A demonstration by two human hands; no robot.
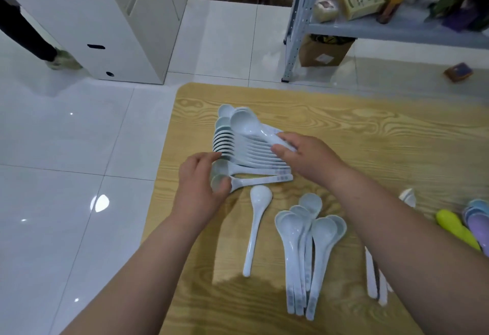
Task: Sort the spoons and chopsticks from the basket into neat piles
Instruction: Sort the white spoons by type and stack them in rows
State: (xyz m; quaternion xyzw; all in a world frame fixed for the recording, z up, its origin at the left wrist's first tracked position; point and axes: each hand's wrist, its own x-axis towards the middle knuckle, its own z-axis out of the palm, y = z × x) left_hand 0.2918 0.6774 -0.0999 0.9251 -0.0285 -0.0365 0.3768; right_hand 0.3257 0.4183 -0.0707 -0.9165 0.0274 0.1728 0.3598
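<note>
On the wood-grain bench point(370, 128), mid-frame, our left hand point(201, 189) grips the near bowls of the spoon row point(248, 156), our right hand point(309, 160) pinches the handle of the top spoon point(246, 124); we judge them stiff, slick, chippable, best held by handles.

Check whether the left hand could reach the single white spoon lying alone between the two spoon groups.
Probably yes: the lone spoon lies uncovered just beside the left hand. But that hand grips bowls of the spoon row, so it must let go first.
</note>
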